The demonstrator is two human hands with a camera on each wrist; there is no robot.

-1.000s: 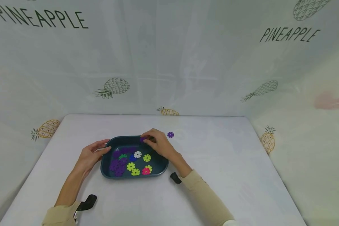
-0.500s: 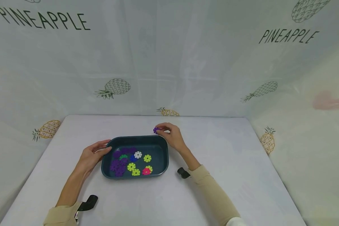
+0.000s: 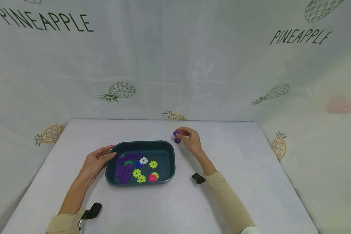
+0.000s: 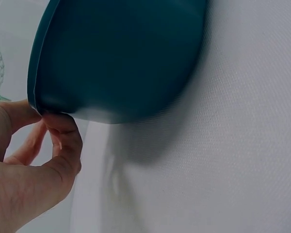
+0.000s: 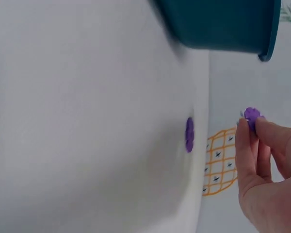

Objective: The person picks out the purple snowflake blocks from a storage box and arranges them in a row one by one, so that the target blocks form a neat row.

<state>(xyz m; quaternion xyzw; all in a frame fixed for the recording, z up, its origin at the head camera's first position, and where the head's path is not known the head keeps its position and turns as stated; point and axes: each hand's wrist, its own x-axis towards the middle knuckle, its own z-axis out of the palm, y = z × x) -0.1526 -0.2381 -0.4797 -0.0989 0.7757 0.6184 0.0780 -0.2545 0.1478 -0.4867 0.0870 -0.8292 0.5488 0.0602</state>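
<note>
Between the thumb and fingers of my right hand (image 3: 190, 140) is a purple snowflake disc (image 5: 252, 115), held above the table to the right of the tray. Below it, a second purple disc (image 5: 189, 134) lies flat on the tabletop; in the head view this lying disc (image 3: 177, 140) shows just under the held one. My left hand (image 3: 95, 162) pinches the left rim of a dark teal tray (image 3: 170, 159), with the thumb over the edge. In the left wrist view the fingers (image 4: 63, 141) press against the tray's outer wall.
Inside the tray lie several purple discs (image 3: 124, 172), several yellow-green discs (image 3: 136, 173), a white disc (image 3: 143, 160), a pink disc (image 3: 152, 177), and blue and green ones. The white table (image 3: 237, 156) ends at a pineapple-printed curtain (image 3: 210, 65) behind.
My right hand has carried the purple disc out of the tray, over its far right rim, and rightward to above the lying disc. My left hand has stayed on the tray's rim.
</note>
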